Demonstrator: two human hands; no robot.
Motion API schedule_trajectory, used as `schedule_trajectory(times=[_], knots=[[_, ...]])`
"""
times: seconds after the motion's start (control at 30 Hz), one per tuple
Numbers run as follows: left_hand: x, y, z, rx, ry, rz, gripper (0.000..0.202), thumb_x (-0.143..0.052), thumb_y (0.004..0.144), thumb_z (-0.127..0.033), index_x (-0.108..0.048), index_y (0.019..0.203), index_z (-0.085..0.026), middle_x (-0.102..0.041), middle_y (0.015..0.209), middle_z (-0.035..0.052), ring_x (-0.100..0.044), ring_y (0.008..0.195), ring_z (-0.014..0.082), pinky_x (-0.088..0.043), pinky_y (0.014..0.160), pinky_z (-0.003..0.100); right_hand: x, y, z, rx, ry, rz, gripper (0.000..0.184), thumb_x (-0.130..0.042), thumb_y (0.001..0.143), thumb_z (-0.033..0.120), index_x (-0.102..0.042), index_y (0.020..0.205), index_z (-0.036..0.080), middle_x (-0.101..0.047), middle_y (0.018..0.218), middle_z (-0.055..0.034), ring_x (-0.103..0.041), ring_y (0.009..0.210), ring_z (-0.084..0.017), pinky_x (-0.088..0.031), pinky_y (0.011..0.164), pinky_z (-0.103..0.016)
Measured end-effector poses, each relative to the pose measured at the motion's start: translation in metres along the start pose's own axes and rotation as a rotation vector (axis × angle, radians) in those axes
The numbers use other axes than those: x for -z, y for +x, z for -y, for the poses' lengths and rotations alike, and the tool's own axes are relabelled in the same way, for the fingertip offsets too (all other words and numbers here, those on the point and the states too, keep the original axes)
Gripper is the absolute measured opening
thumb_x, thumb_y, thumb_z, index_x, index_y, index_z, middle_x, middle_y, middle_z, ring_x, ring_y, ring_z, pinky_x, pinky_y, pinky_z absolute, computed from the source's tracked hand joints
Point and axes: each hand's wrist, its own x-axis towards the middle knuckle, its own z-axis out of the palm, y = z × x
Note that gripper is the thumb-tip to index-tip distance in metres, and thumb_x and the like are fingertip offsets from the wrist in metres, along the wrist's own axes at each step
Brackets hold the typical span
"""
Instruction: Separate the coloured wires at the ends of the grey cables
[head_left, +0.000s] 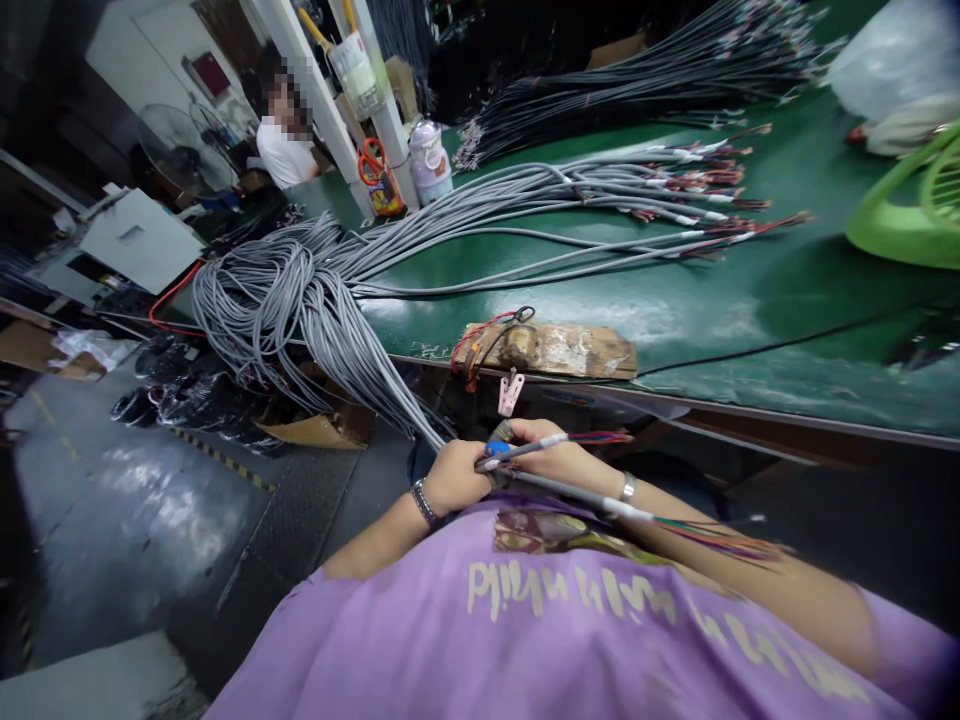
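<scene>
My left hand point(455, 474) is closed around grey cables close to my body. Against it, my right hand point(551, 457) pinches a grey cable, and a small blue piece point(498, 449) shows between my fingers; I cannot make out what it is. One short cable end with red and blue wires point(592, 438) sticks out over my right hand. Below it, another grey cable point(566, 487) with a white wrap and fanned coloured wires points right over my forearm. Grey cables point(394, 385) run from my left hand up to a large looped bundle point(277, 290) on the bench edge.
The green bench point(750, 330) carries a wooden block point(577, 350) with a pink clip point(511, 394) at its edge. Black cables point(600, 110), a lidded cup point(430, 165) and a green plastic item point(892, 215) stand further back. Another person point(285, 150) sits beyond the post.
</scene>
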Motion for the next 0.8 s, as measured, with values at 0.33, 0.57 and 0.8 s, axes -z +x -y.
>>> schedule_trajectory(times=[0.33,0.57,0.8], knots=[[0.012,-0.012,-0.018,-0.025,-0.381,-0.177,0.047,-0.058,0.084,-0.056,-0.071,0.067,-0.014,-0.071,0.068,0.0076,-0.065,0.07,0.0171,-0.051,0.073,0.027,0.004,-0.014,-0.012,-0.049,0.294,-0.053,0.045,-0.071,0.072,0.058,-0.067,0.092,0.018,-0.066,0.084,-0.0055,-0.059,0.073,-0.017,-0.05,0.068,-0.03],[0.007,-0.028,-0.037,-0.039,-0.369,-0.27,0.049,-0.058,0.085,-0.055,-0.066,0.059,-0.014,-0.066,0.06,0.0063,-0.059,0.058,0.0131,-0.047,0.059,0.023,0.004,-0.023,-0.018,-0.073,0.402,-0.026,0.045,-0.074,0.071,0.055,-0.068,0.093,0.017,-0.065,0.082,-0.0048,-0.056,0.069,-0.014,-0.048,0.068,-0.029],[0.001,-0.042,-0.07,-0.109,-0.272,-0.278,0.043,-0.06,0.084,-0.047,-0.059,0.054,-0.016,-0.06,0.056,0.0042,-0.055,0.055,0.0125,-0.044,0.058,0.024,0.008,-0.032,-0.018,-0.035,0.334,0.078,0.042,-0.075,0.07,0.054,-0.066,0.092,0.019,-0.067,0.09,-0.0065,-0.06,0.077,-0.02,-0.049,0.072,-0.033]])
